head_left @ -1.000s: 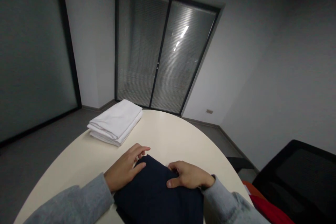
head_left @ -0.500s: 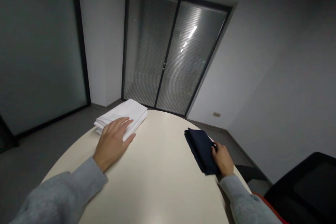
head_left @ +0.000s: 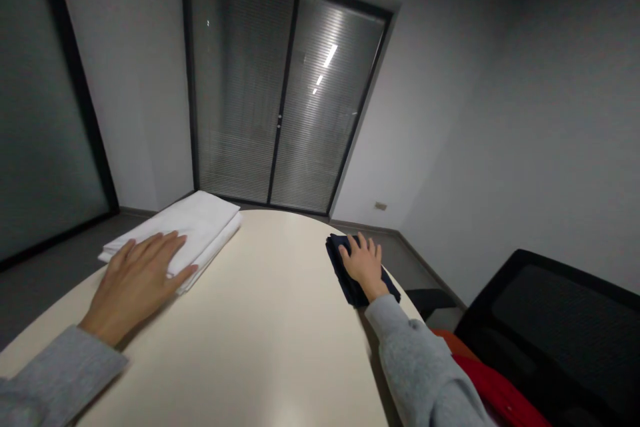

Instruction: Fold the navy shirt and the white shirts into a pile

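A folded white cloth [head_left: 200, 223] lies at the left far edge of the pale table. My left hand [head_left: 140, 280] rests on its near side, fingers spread and holding nothing. Over by the right edge, a folded dark navy cloth [head_left: 345, 275] lies on the table. My right hand [head_left: 364, 263] is on top of it with the fingers apart, covering part of the cloth.
The rounded pale table [head_left: 280, 320] spans the middle. To the right stands a black mesh chair [head_left: 560, 320], with red fabric [head_left: 495, 383] beside it. Beyond the table are a glass door with blinds [head_left: 240, 100] and grey walls.
My right hand has moved from the navy cloth's right edge to its top, and its fingers have spread. My left hand stays on the white cloth. The view has turned to the right.
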A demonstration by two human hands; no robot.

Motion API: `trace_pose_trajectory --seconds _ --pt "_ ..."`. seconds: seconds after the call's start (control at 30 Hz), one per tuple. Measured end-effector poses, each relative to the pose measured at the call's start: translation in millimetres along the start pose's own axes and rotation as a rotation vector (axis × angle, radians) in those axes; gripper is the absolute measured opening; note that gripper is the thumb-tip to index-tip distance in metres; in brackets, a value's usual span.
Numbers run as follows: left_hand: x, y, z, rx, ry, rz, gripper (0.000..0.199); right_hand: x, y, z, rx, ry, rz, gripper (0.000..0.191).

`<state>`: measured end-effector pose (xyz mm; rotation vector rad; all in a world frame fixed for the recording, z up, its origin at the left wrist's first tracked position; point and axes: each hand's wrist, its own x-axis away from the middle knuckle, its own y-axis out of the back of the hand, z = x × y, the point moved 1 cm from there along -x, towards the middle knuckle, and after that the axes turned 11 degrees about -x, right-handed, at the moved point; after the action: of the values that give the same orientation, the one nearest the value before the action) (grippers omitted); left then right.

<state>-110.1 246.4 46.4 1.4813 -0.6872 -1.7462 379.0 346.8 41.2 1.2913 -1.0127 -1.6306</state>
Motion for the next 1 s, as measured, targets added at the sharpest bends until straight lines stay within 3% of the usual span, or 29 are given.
trace_pose_trajectory --seconds 0.1,0.2,0.43,0.57,0.67,0.77,0.83,1.0 --pt "-1.5 6.9 -3.0 -0.007 0.009 -0.013 0.053 3.2 -29.1 3.8 -0.032 -0.003 0.128 0.07" --pt "-2.1 13.4 -6.5 0.006 -0.02 -0.016 0.05 3.9 -41.2 0.6 -0.042 -0.004 0.145 0.071" --pt "-0.4 23.7 11.0 -0.03 -0.087 0.084 0.063 8.0 -33.6 5.6 -0.039 0.109 0.056 0.066" --pt "0.1 25.8 26.5 0.005 -0.079 0.134 0.056 19.0 -28.2 18.0 -0.049 0.173 0.014 0.061" --pt "0.2 23.6 33.7 0.067 -0.067 0.116 0.051 28.1 -21.3 29.7 -0.221 0.314 -0.071 0.053" --pt "-0.2 24.0 38.6 0.131 -0.086 0.024 0.048 40.4 -12.9 42.7 -0.439 0.511 -0.117 0.044" --pt "-2.5 29.3 42.4 0.15 -0.121 -0.1 0.044 51.3 -9.0 52.1 -0.493 0.581 -0.105 0.039" --pt "-16.6 65.9 55.2 0.09 -0.165 -0.43 0.036 84.4 -3.7 80.8 -0.623 0.685 -0.07 0.032"
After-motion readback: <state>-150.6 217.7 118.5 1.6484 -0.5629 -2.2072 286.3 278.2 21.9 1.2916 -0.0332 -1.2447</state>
